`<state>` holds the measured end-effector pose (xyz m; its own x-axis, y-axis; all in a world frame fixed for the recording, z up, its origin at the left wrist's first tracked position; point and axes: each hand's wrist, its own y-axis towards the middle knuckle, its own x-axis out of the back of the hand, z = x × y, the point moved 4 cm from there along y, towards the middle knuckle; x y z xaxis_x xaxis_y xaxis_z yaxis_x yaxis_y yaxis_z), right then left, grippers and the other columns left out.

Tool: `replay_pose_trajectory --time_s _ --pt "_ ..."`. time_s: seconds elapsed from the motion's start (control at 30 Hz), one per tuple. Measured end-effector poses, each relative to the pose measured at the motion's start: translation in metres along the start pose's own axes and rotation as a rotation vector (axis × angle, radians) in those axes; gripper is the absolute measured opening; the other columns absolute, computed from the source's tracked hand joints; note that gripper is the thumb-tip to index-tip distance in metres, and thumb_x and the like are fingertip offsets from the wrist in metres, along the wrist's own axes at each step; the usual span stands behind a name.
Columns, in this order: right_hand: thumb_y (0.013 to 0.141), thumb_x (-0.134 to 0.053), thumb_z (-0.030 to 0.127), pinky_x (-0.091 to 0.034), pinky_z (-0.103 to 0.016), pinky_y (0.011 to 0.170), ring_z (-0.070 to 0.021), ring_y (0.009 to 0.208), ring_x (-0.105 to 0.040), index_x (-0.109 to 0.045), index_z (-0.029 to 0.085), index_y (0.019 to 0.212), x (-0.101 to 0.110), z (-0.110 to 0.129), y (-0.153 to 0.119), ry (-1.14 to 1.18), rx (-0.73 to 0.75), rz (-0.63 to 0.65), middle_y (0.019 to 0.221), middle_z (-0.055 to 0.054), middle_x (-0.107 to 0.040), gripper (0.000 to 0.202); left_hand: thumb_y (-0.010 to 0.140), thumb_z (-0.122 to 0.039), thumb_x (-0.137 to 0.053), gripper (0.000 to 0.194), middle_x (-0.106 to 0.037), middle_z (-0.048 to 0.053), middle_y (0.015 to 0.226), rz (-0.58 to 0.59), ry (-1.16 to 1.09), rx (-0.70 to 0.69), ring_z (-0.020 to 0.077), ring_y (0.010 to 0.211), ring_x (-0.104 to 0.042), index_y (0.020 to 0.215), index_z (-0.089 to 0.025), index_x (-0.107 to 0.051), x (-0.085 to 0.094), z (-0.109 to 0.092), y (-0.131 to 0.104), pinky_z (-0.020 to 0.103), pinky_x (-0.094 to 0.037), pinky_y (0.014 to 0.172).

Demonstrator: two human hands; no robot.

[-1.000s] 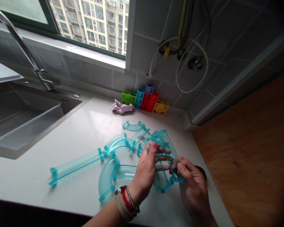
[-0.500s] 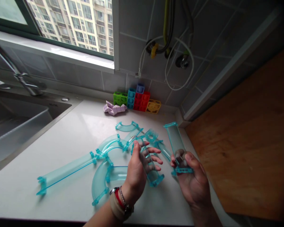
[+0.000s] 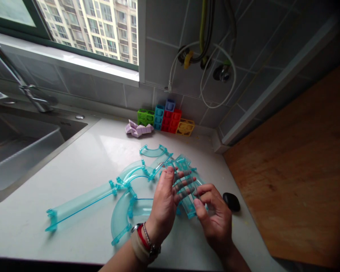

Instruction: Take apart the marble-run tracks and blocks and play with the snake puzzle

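My left hand [image 3: 162, 204] is closed loosely round a straight translucent teal track piece [image 3: 189, 211], its fingers showing through the plastic. Pinched between the thumb and fingers of my right hand [image 3: 217, 217] is a second straight track piece [image 3: 183, 161]. The two pieces lie side by side, overlapping in view; whether they touch I cannot tell. Beneath and left of them, on the white counter, are a long straight track [image 3: 81, 204], a curved track [image 3: 119, 217] and a small curved track [image 3: 153, 151]. Other teal parts behind my hands are partly hidden.
Coloured cube blocks [image 3: 167, 121] stand against the tiled wall, with a lilac folded toy [image 3: 138, 129] before them. A black rounded object [image 3: 231, 202] lies right of my hands. The sink [image 3: 73, 141] is at left, a wooden panel [image 3: 286, 170] at right.
My right hand has moved left, bringing its track piece from the right side up beside the one in my left hand. The black object has come into sight.
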<state>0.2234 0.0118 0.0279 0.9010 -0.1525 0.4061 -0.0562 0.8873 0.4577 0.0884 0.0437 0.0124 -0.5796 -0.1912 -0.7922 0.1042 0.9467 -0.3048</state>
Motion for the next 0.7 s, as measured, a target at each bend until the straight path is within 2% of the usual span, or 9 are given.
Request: replay_pose_trajectory --time_s 0.2,0.37,0.53,0.6,0.7 --pt "0.096 -0.064 0.019 -0.048 -0.035 0.081 -0.0214 0.09 -0.062 -0.061 0.024 0.079 0.005 -0.001 -0.004 -0.015 0.036 -0.004 0.097 -0.003 -0.063 0.018 0.092 -0.054 -0.074 0.044 -0.075 0.014 0.12 0.077 -0.001 0.009 0.0288 0.103 -0.078 0.114 -0.021 -0.054 -0.001 0.003 0.0 0.042 -0.06 0.091" --pt "0.097 -0.063 0.02 -0.046 -0.033 0.077 -0.021 0.087 -0.061 -0.061 0.023 0.077 0.006 -0.012 -0.006 0.007 0.013 -0.013 0.097 -0.004 -0.063 0.021 0.091 -0.047 -0.077 0.058 -0.071 0.016 0.13 0.076 0.024 0.006 0.0311 0.105 -0.077 0.137 -0.024 -0.05 0.001 0.007 0.002 0.044 -0.061 0.089" --pt "0.096 -0.064 0.017 -0.043 -0.034 0.076 -0.02 0.085 -0.059 -0.061 0.023 0.078 0.007 -0.011 -0.003 0.066 0.04 -0.027 0.091 -0.002 -0.062 0.019 0.09 -0.034 -0.082 0.072 -0.068 0.016 0.138 0.057 0.064 -0.027 0.0309 0.115 -0.074 0.151 -0.027 -0.045 0.001 -0.009 -0.001 0.044 -0.059 0.097" --pt "0.096 -0.063 0.016 -0.043 -0.035 0.078 -0.0207 0.086 -0.059 -0.06 0.023 0.079 0.007 -0.008 -0.003 0.107 0.058 -0.027 0.089 -0.002 -0.061 0.019 0.088 -0.031 -0.083 0.07 -0.066 0.014 0.139 0.021 0.104 -0.072 0.0309 0.121 -0.071 0.149 -0.027 -0.05 0.003 -0.017 -0.001 0.043 -0.057 0.102" --pt "0.099 -0.058 0.017 -0.042 -0.036 0.073 -0.0199 0.079 -0.056 -0.057 0.022 0.077 0.007 -0.005 -0.003 0.183 0.079 -0.042 0.082 -0.002 -0.057 0.023 0.09 -0.031 -0.081 0.053 -0.068 0.013 0.137 0.024 0.191 -0.118 0.0308 0.123 -0.07 0.139 -0.024 -0.062 0.003 -0.022 -0.001 0.041 -0.057 0.103"
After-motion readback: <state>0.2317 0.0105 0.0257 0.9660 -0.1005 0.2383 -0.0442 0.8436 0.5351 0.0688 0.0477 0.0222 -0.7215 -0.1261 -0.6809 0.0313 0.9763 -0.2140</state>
